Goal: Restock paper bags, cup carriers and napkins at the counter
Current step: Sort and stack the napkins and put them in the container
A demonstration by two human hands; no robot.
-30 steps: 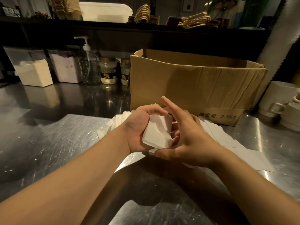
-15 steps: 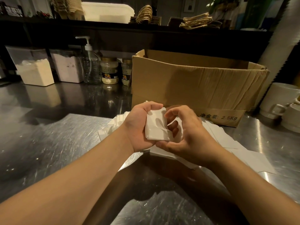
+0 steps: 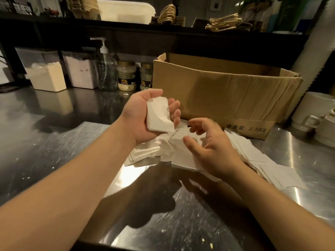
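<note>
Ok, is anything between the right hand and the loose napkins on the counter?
Nothing visible. The right hand hovers open directly above the spread napkins on the steel counter, with only air beneath it. The left hand grips a folded stack off to the side, and the cardboard box stands behind the pile.

Back row: we are seeing two tubs of powder (image 3: 46,77), a pump bottle (image 3: 107,69) and two jars (image 3: 126,75).
Right edge: white mugs (image 3: 315,113) are standing.

Café prep counter, steel worktop (image 3: 45,142), ingredient tubs (image 3: 45,75), mugs (image 3: 315,113)
</note>
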